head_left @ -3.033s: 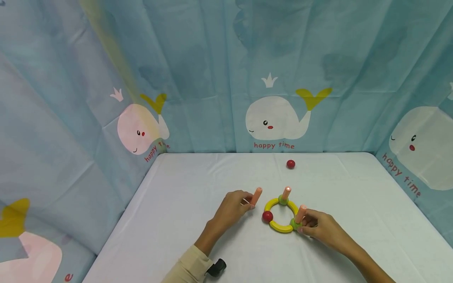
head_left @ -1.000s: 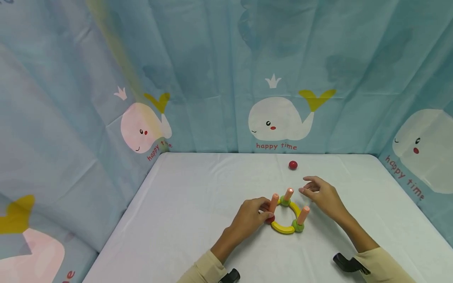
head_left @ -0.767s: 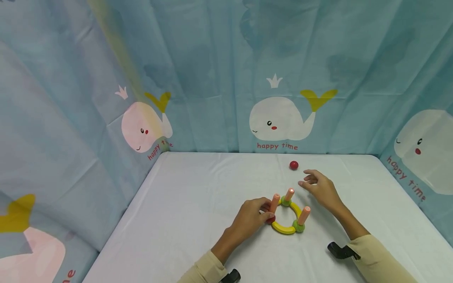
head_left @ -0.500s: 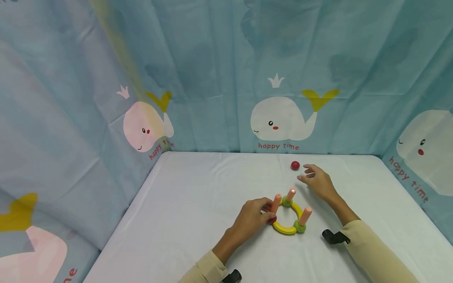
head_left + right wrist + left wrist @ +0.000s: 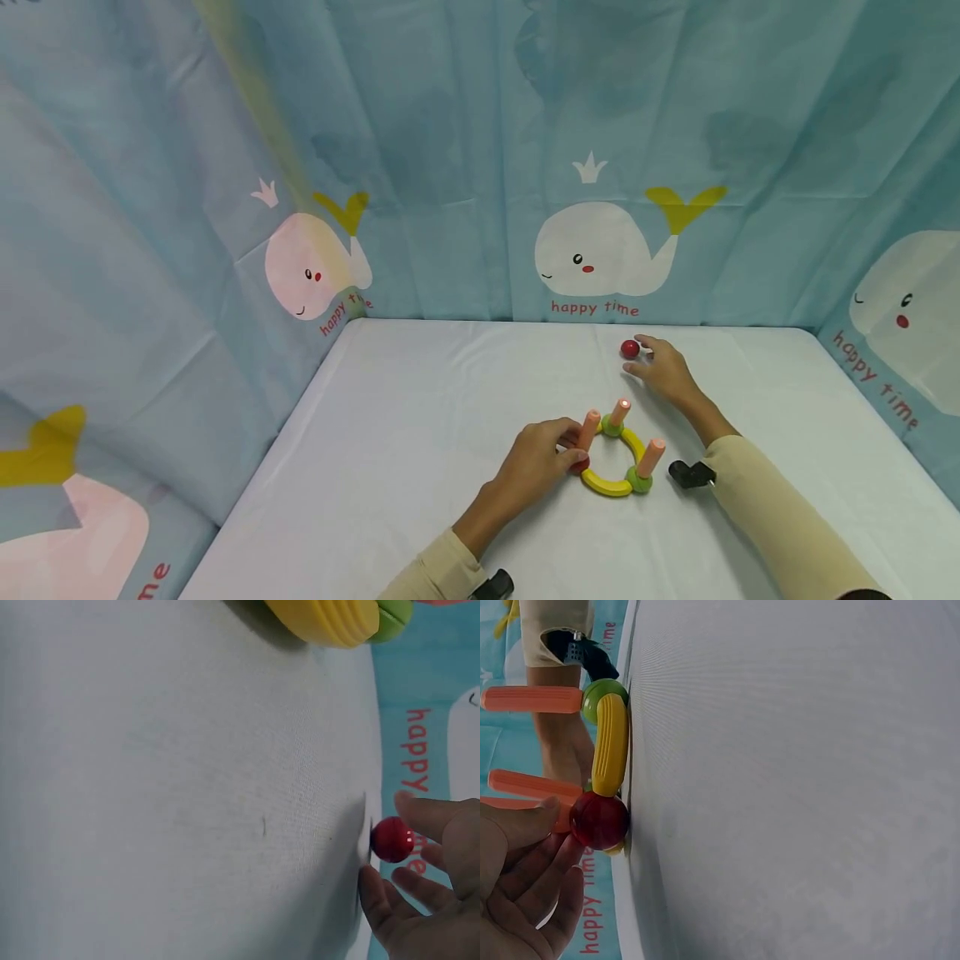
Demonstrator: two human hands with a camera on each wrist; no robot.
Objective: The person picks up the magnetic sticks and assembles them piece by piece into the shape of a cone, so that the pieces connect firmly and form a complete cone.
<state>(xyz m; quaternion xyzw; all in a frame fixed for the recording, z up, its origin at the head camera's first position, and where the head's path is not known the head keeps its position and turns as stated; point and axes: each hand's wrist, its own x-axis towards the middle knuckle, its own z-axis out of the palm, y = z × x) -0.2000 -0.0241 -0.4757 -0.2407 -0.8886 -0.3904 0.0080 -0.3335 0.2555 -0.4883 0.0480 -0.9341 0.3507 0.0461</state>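
Note:
My left hand [image 5: 534, 458] pinches an orange stick [image 5: 589, 432] standing on the red ball of a ring on the table. Curved yellow pieces [image 5: 609, 486] and green balls [image 5: 639, 479] make up the rest of this ring. Two more orange sticks [image 5: 652, 457] rise from the green balls. At the back, my right hand [image 5: 667, 375] has thumb and fingers spread on either side of a loose red ball [image 5: 630, 349]. In the right wrist view this red ball [image 5: 392, 840] lies between them, with no clear grip on it. The left fingers partly hide the ring's red ball.
A white cloth covers the table [image 5: 390, 417]. Blue curtains [image 5: 442, 167] printed with whales hang behind it and along both sides. Black wrist cameras [image 5: 691, 474] sit at the sleeves, the right one close to the ring.
The left hand has brought its orange stick over onto the ring's red ball and stays there. The right hand has left the near green ball and moved back to the loose red ball.

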